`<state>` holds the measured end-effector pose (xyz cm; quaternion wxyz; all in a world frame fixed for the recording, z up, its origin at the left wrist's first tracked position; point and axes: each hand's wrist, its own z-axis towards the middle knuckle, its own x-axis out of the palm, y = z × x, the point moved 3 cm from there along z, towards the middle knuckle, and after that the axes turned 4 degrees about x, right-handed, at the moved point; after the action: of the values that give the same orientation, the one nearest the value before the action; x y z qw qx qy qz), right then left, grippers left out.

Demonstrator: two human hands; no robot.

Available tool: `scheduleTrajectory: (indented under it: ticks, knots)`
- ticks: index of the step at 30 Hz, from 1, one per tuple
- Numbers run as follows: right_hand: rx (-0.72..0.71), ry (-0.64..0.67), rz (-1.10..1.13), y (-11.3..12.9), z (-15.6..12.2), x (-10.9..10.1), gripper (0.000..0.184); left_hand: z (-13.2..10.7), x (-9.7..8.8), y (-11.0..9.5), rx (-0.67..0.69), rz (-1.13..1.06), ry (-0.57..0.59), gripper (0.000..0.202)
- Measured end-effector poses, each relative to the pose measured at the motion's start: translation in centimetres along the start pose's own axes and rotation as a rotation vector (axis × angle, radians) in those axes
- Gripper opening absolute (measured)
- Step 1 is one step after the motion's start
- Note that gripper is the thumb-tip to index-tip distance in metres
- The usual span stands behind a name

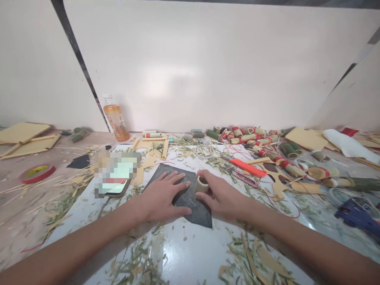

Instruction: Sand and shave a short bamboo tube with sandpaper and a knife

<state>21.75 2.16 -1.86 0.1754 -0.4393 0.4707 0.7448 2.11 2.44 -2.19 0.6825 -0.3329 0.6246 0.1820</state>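
Note:
A dark grey sheet (199, 211) lies on the white work surface in front of me. My left hand (164, 194) rests flat on its left part with the fingers spread. Upright on the sheet's right side stands a short hollow piece of bamboo (201, 187), pale and open at the top. My right hand (218, 192) grips this piece between thumb and fingers. Part of the sheet is hidden under both hands.
A phone (118, 178) lies to the left, near a red tape roll (37, 173) and a drink bottle (116, 118). To the right are an orange utility knife (248, 168), several bamboo pieces with red bands (261, 139) and a blue glue gun (358, 215). Shavings litter the surface.

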Motion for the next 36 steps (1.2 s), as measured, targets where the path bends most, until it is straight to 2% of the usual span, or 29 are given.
scheduleTrajectory:
  ticks: [4, 7, 9, 14, 16, 18, 20, 24, 26, 28, 30, 34, 36]
  knots:
    - [0.038, -0.126, -0.082, -0.4, 0.3, -0.5, 0.024, 0.0, 0.0, 0.0, -0.023, -0.001, 0.007, 0.080]
    - [0.029, -0.024, 0.016, 0.3, -0.1, 0.1, 0.025, -0.1, 0.0, -0.1, -0.023, 0.006, 0.016, 0.078]
    - [-0.004, 0.026, -0.011, 0.5, -0.2, 0.4, 0.027, -0.1, -0.1, -0.2, -0.023, 0.015, 0.026, 0.077]
    - [0.047, -0.112, -0.151, -0.4, 0.4, -0.3, 0.022, -0.1, 0.0, -0.2, -0.040, 0.020, 0.034, 0.079]
    - [0.042, -0.081, -0.081, -0.1, 0.2, -0.1, 0.025, -0.1, 0.0, -0.2, -0.035, 0.010, 0.026, 0.078]
    - [0.010, 0.037, -0.011, 0.5, 0.0, 0.4, 0.026, -0.2, 0.0, -0.2, -0.029, -0.002, 0.016, 0.077]
    - [-0.010, 0.028, -0.053, 0.6, 0.0, 0.4, 0.027, -0.2, 0.0, -0.3, -0.033, -0.009, 0.009, 0.076]
    - [0.055, -0.112, -0.137, -0.3, 0.6, -0.4, 0.023, -0.2, -0.1, -0.3, -0.048, 0.002, 0.020, 0.077]
    - [0.050, -0.092, -0.075, -0.2, 0.5, -0.4, 0.025, -0.2, -0.1, -0.3, -0.040, 0.012, 0.025, 0.077]
    - [0.012, 0.002, 0.001, 0.3, 0.3, 0.1, 0.027, -0.1, 0.0, -0.4, -0.027, 0.016, 0.021, 0.076]
    - [-0.013, 0.018, -0.024, 0.4, 0.3, 0.2, 0.026, -0.1, 0.0, -0.4, -0.028, 0.012, 0.010, 0.075]
    - [0.075, -0.190, -0.135, -1.6, 1.2, -1.4, 0.014, -0.3, 0.3, -0.5, -0.058, 0.000, -0.005, 0.075]
    - [0.178, -0.306, -0.018, -2.7, 1.4, -2.3, 0.022, -0.3, 0.3, -0.5, -0.059, -0.011, -0.019, 0.075]
